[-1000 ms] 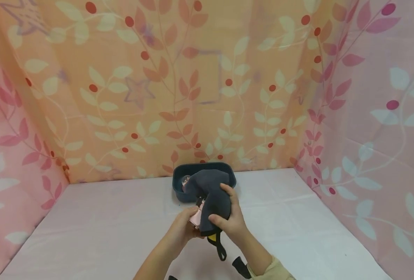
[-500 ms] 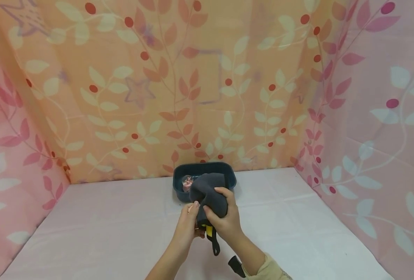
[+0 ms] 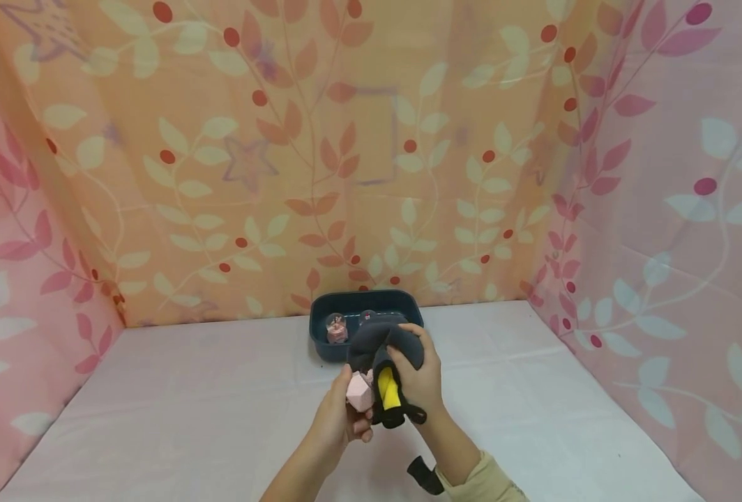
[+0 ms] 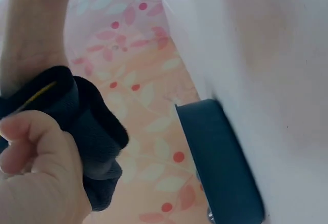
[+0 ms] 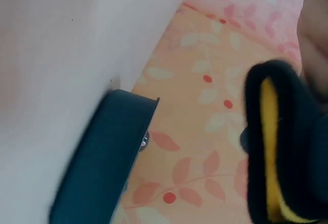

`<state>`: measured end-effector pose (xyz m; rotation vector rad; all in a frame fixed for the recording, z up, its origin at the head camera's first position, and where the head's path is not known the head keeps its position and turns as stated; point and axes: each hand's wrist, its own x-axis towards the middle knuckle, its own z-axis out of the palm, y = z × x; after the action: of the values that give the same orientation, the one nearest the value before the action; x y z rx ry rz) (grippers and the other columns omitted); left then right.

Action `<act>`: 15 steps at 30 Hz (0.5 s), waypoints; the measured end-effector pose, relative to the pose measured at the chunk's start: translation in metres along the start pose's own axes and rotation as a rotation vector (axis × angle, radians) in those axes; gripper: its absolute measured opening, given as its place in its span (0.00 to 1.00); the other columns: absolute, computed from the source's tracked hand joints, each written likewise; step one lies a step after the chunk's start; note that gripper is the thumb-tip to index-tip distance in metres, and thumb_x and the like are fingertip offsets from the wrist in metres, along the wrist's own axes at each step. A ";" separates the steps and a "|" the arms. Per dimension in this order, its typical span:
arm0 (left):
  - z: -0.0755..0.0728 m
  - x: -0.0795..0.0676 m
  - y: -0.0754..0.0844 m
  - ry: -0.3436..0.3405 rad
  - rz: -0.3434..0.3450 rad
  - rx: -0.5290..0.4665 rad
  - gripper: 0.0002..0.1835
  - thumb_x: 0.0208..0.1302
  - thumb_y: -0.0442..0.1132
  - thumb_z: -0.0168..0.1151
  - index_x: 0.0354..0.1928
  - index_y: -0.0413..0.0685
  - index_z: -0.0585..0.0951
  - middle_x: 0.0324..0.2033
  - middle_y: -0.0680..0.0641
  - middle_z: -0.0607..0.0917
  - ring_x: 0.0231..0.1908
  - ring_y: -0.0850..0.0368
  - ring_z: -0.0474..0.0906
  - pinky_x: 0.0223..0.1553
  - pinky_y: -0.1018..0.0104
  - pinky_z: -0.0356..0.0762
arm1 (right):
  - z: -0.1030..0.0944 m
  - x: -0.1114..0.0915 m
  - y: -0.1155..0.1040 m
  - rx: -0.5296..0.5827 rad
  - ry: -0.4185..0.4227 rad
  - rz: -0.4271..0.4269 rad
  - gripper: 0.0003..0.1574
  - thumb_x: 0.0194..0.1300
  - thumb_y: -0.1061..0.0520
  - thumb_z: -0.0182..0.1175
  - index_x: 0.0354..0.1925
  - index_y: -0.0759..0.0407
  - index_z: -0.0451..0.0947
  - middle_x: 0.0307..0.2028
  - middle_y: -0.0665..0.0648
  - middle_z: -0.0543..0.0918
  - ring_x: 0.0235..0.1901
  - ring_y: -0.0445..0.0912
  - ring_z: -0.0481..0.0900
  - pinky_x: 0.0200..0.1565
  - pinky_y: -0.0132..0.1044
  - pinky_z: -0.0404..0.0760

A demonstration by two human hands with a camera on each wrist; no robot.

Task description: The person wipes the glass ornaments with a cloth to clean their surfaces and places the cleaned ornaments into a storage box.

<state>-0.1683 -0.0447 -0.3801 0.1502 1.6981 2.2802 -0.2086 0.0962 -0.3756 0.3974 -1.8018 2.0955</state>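
My left hand [image 3: 335, 413] holds a pink faceted piece [image 3: 360, 392] that looks like the base of a small snow globe; the rest of it is hidden by fingers and cloth. Right beside it, my right hand [image 3: 424, 373] grips a bunched dark grey cleaning cloth [image 3: 376, 339] with black edging, a hanging loop and a yellow underside. The cloth overlaps the pink piece's right side in the head view. Folds of the same cloth [image 4: 100, 142] show beyond my left hand in the left wrist view. Its yellow lining [image 5: 270, 147] faces the right wrist camera.
A dark teal bin [image 3: 328, 351] stands at the back of the white table [image 3: 208, 390]. Inside it are a small pink-based snow globe [image 3: 336, 329] and another clear dome [image 3: 367, 317], partly covered by the cloth. Patterned curtains [image 3: 308, 174] close off the back and sides.
The cloth has been bunched smaller and turned, so its yellow underside shows more. The pink piece has turned its faceted face into view. Both domes in the bin are now uncovered enough to see.
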 end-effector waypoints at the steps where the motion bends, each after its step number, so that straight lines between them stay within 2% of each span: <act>1: -0.001 0.000 0.000 -0.019 -0.011 -0.023 0.30 0.75 0.63 0.29 0.39 0.46 0.71 0.22 0.51 0.72 0.17 0.63 0.60 0.22 0.71 0.69 | 0.000 0.001 -0.001 0.039 0.013 0.043 0.21 0.64 0.69 0.56 0.55 0.65 0.67 0.50 0.61 0.73 0.43 0.48 0.75 0.43 0.33 0.79; 6: -0.004 -0.001 0.001 -0.105 -0.048 -0.138 0.30 0.75 0.63 0.28 0.41 0.49 0.73 0.21 0.52 0.72 0.15 0.64 0.61 0.21 0.72 0.67 | -0.001 0.005 0.001 0.192 0.041 0.198 0.22 0.64 0.69 0.57 0.55 0.64 0.66 0.48 0.58 0.75 0.45 0.48 0.76 0.49 0.34 0.77; 10: -0.007 -0.002 0.004 -0.138 -0.069 -0.243 0.29 0.75 0.61 0.26 0.40 0.50 0.73 0.20 0.52 0.72 0.15 0.64 0.62 0.21 0.73 0.67 | -0.007 0.005 0.003 0.200 0.037 0.295 0.26 0.67 0.62 0.57 0.61 0.60 0.62 0.50 0.56 0.74 0.46 0.45 0.76 0.49 0.33 0.76; 12: -0.009 -0.003 0.006 -0.143 -0.074 -0.291 0.29 0.75 0.60 0.24 0.38 0.50 0.72 0.19 0.53 0.72 0.16 0.63 0.62 0.20 0.73 0.65 | -0.011 0.003 0.005 0.228 0.029 0.283 0.27 0.69 0.60 0.55 0.63 0.57 0.59 0.51 0.54 0.73 0.45 0.43 0.76 0.48 0.31 0.76; 13: -0.010 -0.003 0.007 -0.144 -0.077 -0.311 0.28 0.75 0.59 0.23 0.37 0.50 0.71 0.19 0.53 0.72 0.16 0.63 0.63 0.20 0.73 0.65 | -0.014 0.002 0.006 0.240 0.021 0.249 0.27 0.70 0.59 0.53 0.64 0.55 0.58 0.52 0.53 0.73 0.44 0.42 0.76 0.47 0.31 0.77; 15: -0.012 -0.003 0.009 -0.151 -0.080 -0.325 0.28 0.75 0.58 0.22 0.34 0.50 0.70 0.18 0.53 0.71 0.16 0.63 0.62 0.20 0.73 0.64 | -0.019 0.000 0.009 0.296 -0.030 0.120 0.27 0.71 0.62 0.50 0.65 0.53 0.56 0.53 0.52 0.72 0.44 0.41 0.77 0.47 0.30 0.77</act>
<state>-0.1700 -0.0585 -0.3750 0.1745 1.2202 2.3803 -0.2122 0.1138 -0.3865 0.4056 -1.5665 2.4620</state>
